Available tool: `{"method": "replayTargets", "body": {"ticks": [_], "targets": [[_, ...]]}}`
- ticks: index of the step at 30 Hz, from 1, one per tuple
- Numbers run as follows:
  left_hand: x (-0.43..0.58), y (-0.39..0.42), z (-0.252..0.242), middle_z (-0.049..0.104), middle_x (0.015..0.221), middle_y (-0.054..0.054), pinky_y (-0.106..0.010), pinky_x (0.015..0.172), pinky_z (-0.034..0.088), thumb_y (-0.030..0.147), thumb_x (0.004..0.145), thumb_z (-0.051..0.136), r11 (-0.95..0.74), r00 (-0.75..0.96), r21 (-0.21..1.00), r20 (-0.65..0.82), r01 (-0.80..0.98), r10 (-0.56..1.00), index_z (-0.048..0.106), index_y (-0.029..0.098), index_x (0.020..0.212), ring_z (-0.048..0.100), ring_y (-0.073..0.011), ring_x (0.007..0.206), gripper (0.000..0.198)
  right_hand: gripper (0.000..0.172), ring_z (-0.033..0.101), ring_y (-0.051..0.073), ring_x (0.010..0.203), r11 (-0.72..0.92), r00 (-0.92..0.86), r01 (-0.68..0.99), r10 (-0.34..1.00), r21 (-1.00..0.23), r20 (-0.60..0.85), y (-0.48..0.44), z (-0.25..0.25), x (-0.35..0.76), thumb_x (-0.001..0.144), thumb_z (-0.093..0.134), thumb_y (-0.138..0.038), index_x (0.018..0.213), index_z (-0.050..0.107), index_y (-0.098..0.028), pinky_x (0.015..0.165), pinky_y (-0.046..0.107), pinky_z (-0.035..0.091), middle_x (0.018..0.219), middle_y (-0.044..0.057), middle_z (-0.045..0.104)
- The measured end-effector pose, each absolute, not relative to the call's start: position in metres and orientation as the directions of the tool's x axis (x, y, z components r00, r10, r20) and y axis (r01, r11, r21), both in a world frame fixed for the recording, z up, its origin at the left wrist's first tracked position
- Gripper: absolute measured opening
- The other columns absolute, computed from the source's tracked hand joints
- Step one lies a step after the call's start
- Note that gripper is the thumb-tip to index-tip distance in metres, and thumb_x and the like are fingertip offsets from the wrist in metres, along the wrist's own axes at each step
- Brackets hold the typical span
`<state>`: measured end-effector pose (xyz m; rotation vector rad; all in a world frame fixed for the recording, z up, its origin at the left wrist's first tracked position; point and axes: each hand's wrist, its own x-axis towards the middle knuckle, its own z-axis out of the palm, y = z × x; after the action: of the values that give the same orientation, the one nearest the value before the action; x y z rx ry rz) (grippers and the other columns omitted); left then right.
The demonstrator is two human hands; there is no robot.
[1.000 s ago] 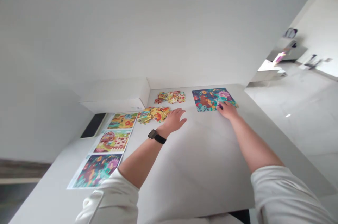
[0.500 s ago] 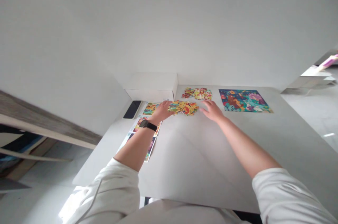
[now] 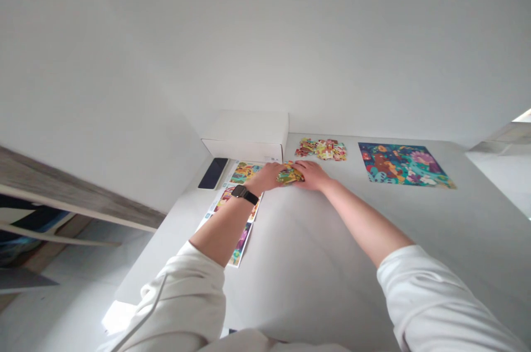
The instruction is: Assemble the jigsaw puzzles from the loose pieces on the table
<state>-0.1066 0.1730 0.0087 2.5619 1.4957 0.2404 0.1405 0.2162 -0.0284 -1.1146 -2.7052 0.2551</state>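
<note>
My left hand (image 3: 267,176) and my right hand (image 3: 312,174) press in from either side on a heap of yellow-orange puzzle pieces (image 3: 289,176) on the white table (image 3: 332,241). Both hands are cupped round the heap, fingers curled and touching the pieces. A black watch (image 3: 244,194) sits on my left wrist. A second loose heap of pieces (image 3: 321,149) lies farther back. To the right lies a finished blue-green puzzle (image 3: 404,164).
A white box (image 3: 246,135) stands at the back against the wall. A dark phone (image 3: 213,172) lies left of it. A strip of colourful picture cards (image 3: 232,205) runs under my left forearm. The table's left edge drops to the floor.
My right hand left the finished puzzle and came left to the yellow heap. My left hand went to the heap's other side. Together they have pushed the pieces into a tighter pile.
</note>
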Motion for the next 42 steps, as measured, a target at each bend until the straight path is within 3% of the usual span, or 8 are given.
{"method": "replayTargets", "body": {"ticks": [4, 11, 18, 24, 28, 33, 38, 42], "targets": [[-0.094, 0.166, 0.005, 0.072, 0.143, -0.01, -0.044, 0.119, 0.05, 0.027, 0.085, 0.081, -0.546, 0.548, 0.282, 0.08, 0.789, 0.833, 0.068, 0.026, 0.142, 0.066, -0.0318, 0.134, 0.058, 0.073, 0.058, 0.038, 0.141, 0.733, -0.713, 0.632, 0.678, -0.253, 0.182, 0.202, -0.035, 0.178, 0.092, 0.077, -0.046, 0.158, 0.058, -0.022, 0.121, 0.052, 0.044, 0.159, 0.017, 0.058], [-0.065, 0.174, -0.005, 0.05, 0.168, -0.019, -0.05, 0.131, 0.038, 0.046, 0.081, 0.088, -0.485, 0.503, 0.272, 0.003, 0.831, 0.864, 0.049, 0.02, 0.164, 0.043, -0.0392, 0.158, 0.095, 0.07, 0.057, 0.037, 0.143, 0.706, -0.68, 0.67, 0.708, -0.23, 0.192, 0.182, -0.033, 0.247, 0.094, 0.073, -0.039, 0.16, 0.057, -0.024, 0.122, 0.054, 0.043, 0.16, 0.017, 0.058], [-0.037, 0.182, -0.003, 0.059, 0.161, -0.016, -0.049, 0.129, 0.041, 0.043, 0.086, 0.08, -0.515, 0.547, 0.291, -0.036, 0.806, 0.836, 0.055, 0.022, 0.16, 0.053, -0.0362, 0.151, 0.081, 0.07, 0.058, 0.037, 0.144, 0.673, -0.645, 0.704, 0.74, -0.229, 0.192, 0.173, -0.031, 0.284, 0.093, 0.072, -0.033, 0.16, 0.057, -0.023, 0.122, 0.054, 0.045, 0.16, 0.018, 0.058], [-0.027, 0.177, -0.006, 0.04, 0.174, -0.02, -0.064, 0.129, 0.034, 0.065, 0.075, 0.087, -0.396, 0.436, 0.259, -0.117, 0.881, 0.892, 0.044, 0.027, 0.168, 0.036, -0.0473, 0.161, 0.11, 0.074, 0.057, 0.038, 0.144, 0.671, -0.626, 0.698, 0.741, -0.25, 0.243, 0.167, -0.033, 0.298, 0.093, 0.077, -0.042, 0.161, 0.056, -0.025, 0.122, 0.057, 0.046, 0.16, 0.018, 0.058], [-0.01, 0.168, -0.014, 0.046, 0.171, -0.019, -0.057, 0.131, 0.034, 0.071, 0.087, 0.075, -0.43, 0.457, 0.294, -0.027, 0.853, 0.889, 0.046, 0.024, 0.167, 0.041, -0.041, 0.16, 0.097, 0.064, 0.059, 0.035, 0.144, 0.672, -0.622, 0.687, 0.74, -0.275, 0.256, 0.167, -0.039, 0.299, 0.099, 0.072, -0.039, 0.161, 0.057, -0.029, 0.121, 0.056, 0.049, 0.16, 0.016, 0.058], [0.021, 0.154, -0.018, 0.034, 0.179, -0.015, -0.064, 0.134, 0.021, 0.073, 0.092, 0.068, -0.457, 0.46, 0.301, 0.067, 0.837, 0.886, 0.04, 0.029, 0.17, 0.029, -0.0423, 0.166, 0.093, 0.063, 0.054, 0.034, 0.15, 0.68, -0.62, 0.675, 0.733, -0.287, 0.279, 0.167, -0.044, 0.29, 0.102, 0.067, -0.033, 0.163, 0.054, -0.03, 0.124, 0.056, 0.046, 0.166, 0.015, 0.052], [0.028, 0.153, -0.018, 0.052, 0.169, -0.011, -0.064, 0.134, 0.024, 0.049, 0.105, 0.056, -0.469, 0.467, 0.276, 0.076, 0.839, 0.881, 0.052, 0.033, 0.163, 0.042, -0.0352, 0.16, 0.06, 0.065, 0.057, 0.035, 0.146, 0.611, -0.531, 0.74, 0.787, -0.28, 0.314, 0.161, -0.045, 0.304, 0.101, 0.067, -0.035, 0.164, 0.052, -0.027, 0.122, 0.057, 0.047, 0.16, 0.016, 0.057], [0.022, 0.152, -0.019, 0.05, 0.17, -0.012, -0.068, 0.131, 0.026, 0.04, 0.107, 0.052, -0.37, 0.36, 0.256, 0.085, 0.893, 0.929, 0.054, 0.033, 0.162, 0.041, -0.0377, 0.159, 0.055, 0.052, 0.06, 0.037, 0.138, 0.52, -0.443, 0.812, 0.844, -0.264, 0.301, 0.153, -0.048, 0.322, 0.103, 0.063, -0.034, 0.154, 0.063, -0.025, 0.119, 0.058, 0.049, 0.151, 0.017, 0.064]]}}
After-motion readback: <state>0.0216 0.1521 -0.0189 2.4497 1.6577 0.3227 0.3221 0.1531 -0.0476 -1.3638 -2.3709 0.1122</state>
